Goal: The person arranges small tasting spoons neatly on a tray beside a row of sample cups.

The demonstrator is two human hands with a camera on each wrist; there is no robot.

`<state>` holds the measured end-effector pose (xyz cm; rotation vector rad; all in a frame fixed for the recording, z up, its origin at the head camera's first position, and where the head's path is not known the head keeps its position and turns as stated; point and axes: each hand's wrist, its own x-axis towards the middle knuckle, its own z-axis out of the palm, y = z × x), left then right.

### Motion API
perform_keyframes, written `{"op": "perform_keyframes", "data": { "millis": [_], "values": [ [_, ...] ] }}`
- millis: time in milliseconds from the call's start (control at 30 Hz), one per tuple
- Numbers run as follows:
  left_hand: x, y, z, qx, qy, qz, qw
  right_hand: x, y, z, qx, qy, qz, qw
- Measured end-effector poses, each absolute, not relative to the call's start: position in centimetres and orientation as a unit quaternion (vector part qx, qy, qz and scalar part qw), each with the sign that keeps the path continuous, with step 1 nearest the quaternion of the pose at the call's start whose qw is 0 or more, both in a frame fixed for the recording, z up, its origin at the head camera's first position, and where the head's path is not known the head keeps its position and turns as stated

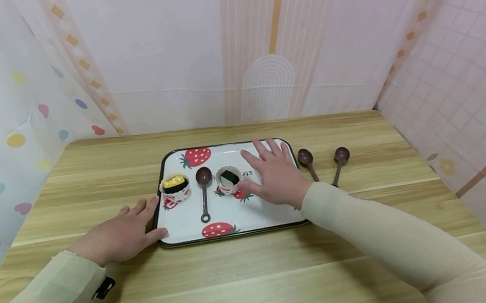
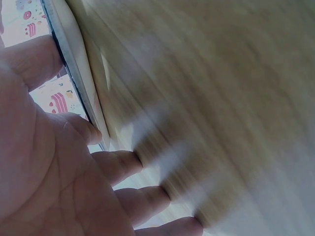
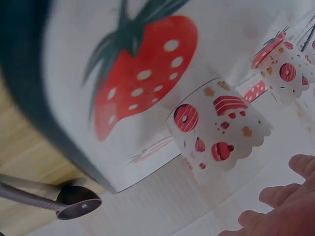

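Observation:
A white strawberry-print tray with a dark rim lies on the wooden table. My left hand rests at its left edge, the thumb over the near corner and the other fingers outside the rim. Above the tray's right half my right hand is spread, its thumb beside a scalloped paper cup holding a black-and-white rice piece. At the tray's left stands another paper cup with a yellow-topped dark sushi piece. Between the cups lies a brown spoon.
Two more brown spoons, one nearer the tray and one farther right, lie on the table beyond the tray's right edge. Patterned cloth walls stand behind the table and at both sides.

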<state>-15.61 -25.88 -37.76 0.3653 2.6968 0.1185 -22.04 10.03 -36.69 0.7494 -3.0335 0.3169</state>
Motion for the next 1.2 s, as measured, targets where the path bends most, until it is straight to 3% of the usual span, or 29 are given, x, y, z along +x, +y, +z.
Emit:
{"op": "perform_keyframes", "data": {
  "millis": [1200],
  "values": [
    [-15.7,-25.9,-37.8,0.132,0.969,0.041,0.204,-22.4,16.8,-36.0,0.180,-0.976,0.121,-0.004]
  ]
}}
